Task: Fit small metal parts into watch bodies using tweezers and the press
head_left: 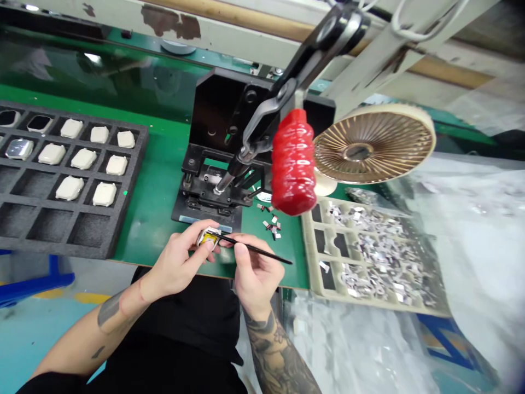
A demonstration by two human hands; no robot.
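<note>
Between its thumb and fingers, my left hand [180, 261] grips a small white watch case [200, 239] whose inside faces up and shows a yellow part. My right hand [258, 268] is closed round a thin black stick [268, 253], which looks like tweezers or a spudger. The stick's tip reaches into the watch case; what exactly it touches there is too small to tell. Both hands are at the front edge of the green bench, just before a black toggle press [213, 191] with a red handle [293, 164].
On the left lies a grey foam tray [135, 164] with several white watch cases in its pockets. At right are a small fan [373, 145] and a divided beige tray [314, 273] of small metal pieces. Several tiny parts [273, 225] lie beside the press. Clear plastic bags [471, 230] lie far right.
</note>
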